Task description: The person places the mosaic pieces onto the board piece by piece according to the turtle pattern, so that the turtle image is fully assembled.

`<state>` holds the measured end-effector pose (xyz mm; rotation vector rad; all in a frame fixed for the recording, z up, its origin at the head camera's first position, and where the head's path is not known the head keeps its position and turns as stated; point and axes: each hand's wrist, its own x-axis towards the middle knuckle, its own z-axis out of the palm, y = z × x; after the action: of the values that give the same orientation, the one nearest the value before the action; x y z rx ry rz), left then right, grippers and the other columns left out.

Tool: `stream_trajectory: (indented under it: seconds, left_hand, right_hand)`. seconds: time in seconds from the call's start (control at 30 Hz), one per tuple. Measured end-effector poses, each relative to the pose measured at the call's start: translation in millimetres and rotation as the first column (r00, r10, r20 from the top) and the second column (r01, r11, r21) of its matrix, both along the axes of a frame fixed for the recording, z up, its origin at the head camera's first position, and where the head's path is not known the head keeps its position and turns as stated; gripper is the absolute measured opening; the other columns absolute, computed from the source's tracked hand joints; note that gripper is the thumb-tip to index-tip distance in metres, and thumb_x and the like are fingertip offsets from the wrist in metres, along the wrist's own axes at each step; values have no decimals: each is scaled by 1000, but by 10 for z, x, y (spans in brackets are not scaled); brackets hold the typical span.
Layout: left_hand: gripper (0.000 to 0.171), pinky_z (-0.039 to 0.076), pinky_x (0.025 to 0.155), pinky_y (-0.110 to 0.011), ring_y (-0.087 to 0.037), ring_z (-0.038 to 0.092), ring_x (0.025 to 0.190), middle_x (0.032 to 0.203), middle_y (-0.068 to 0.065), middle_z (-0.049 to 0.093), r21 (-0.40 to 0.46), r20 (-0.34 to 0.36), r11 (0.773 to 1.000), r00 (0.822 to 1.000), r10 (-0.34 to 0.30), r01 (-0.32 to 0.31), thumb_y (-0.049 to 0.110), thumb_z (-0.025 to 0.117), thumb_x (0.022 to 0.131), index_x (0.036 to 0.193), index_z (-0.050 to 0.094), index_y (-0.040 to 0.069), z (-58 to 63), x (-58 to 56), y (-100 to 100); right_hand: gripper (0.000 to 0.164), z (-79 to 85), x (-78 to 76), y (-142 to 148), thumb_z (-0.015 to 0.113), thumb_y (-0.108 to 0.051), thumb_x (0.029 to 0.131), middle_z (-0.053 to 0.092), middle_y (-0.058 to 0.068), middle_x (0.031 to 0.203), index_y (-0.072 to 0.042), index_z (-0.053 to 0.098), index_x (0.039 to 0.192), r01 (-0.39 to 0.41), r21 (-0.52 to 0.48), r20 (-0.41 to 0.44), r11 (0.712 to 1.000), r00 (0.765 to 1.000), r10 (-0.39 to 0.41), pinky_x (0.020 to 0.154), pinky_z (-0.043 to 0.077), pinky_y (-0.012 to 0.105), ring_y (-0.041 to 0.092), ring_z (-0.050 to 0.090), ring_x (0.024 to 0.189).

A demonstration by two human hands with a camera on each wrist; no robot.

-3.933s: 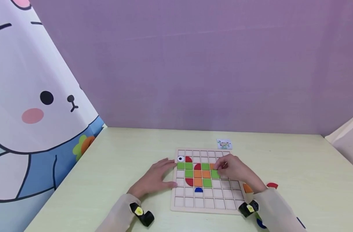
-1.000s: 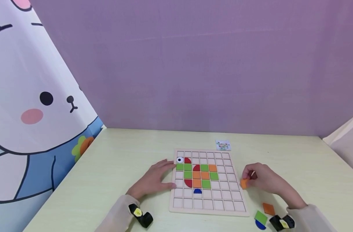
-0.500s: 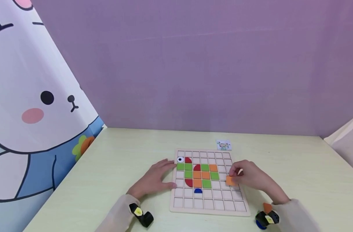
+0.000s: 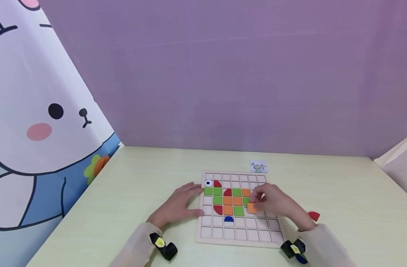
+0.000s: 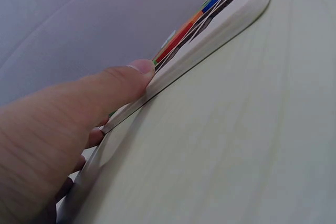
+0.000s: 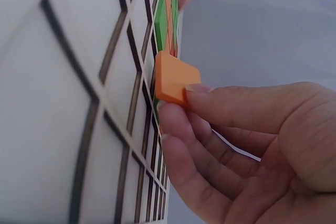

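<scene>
A wooden grid board [image 4: 238, 237] lies on the pale table, with green, orange and red tiles [image 4: 227, 200] set in its upper left cells and a blue half-round [image 4: 228, 219] below them. My right hand [image 4: 273, 202] pinches an orange square tile [image 4: 252, 208] just above the board, right of the green tiles; the same orange tile [image 6: 176, 80] shows between thumb and fingers in the right wrist view. My left hand [image 4: 178, 204] lies flat on the table, fingers [image 5: 79, 108] touching the board's left edge [image 5: 210, 40].
A small picture card [image 4: 258, 166] lies beyond the board. A red half-round piece [image 4: 314, 215] sits on the table right of the board. A cartoon rabbit curtain [image 4: 39, 129] hangs at the left, a purple wall behind.
My right hand picked an orange tile up from the table right of the board and carried it left over the grid. The left hand stayed put.
</scene>
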<state>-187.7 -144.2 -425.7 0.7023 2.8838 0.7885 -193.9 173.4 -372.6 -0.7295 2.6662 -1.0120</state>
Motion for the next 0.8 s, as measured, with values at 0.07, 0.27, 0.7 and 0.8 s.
stream_trajectory:
  seconds: [0.07, 0.27, 0.7, 0.8]
  left_hand:
    - [78, 24, 114, -56, -27, 23, 145, 152, 1, 37, -5, 5, 1000, 1000, 2, -2, 61, 63, 80, 145, 42, 23, 8, 2, 5]
    - [78, 24, 114, -57, -27, 23, 145, 152, 0, 38, -5, 3, 1000, 1000, -1, 1, 61, 63, 80, 144, 42, 22, 4, -1, 2]
    - [78, 25, 113, -58, -29, 24, 144, 151, -2, 40, 20, 4, 1000, 1000, -2, 2, 60, 64, 80, 144, 44, 20, 25, 12, 2]
    - [78, 25, 113, -58, -29, 24, 145, 151, -1, 39, 15, 12, 1000, 1000, 2, -3, 60, 64, 80, 144, 43, 21, 32, 14, 4]
  right_hand:
    - [11, -4, 3, -16, 73, 1, 78, 59, -1, 77, -7, 65, 80, -17, -5, -7, 1000, 1000, 17, 61, 43, 21, 14, 50, 73]
    - [12, -8, 22, -58, 73, 1, 77, 58, -2, 77, -8, 65, 79, 7, 6, 17, 1000, 1000, -7, 61, 43, 21, 14, 50, 74]
    - [12, -27, 12, -81, 72, 1, 77, 58, -3, 75, -10, 67, 78, 12, 41, 40, 999, 999, -13, 61, 43, 21, 15, 50, 72]
    - [12, -31, 11, -84, 73, 1, 77, 58, -3, 74, -10, 68, 78, 13, 45, 43, 999, 999, -15, 61, 42, 21, 14, 50, 72]
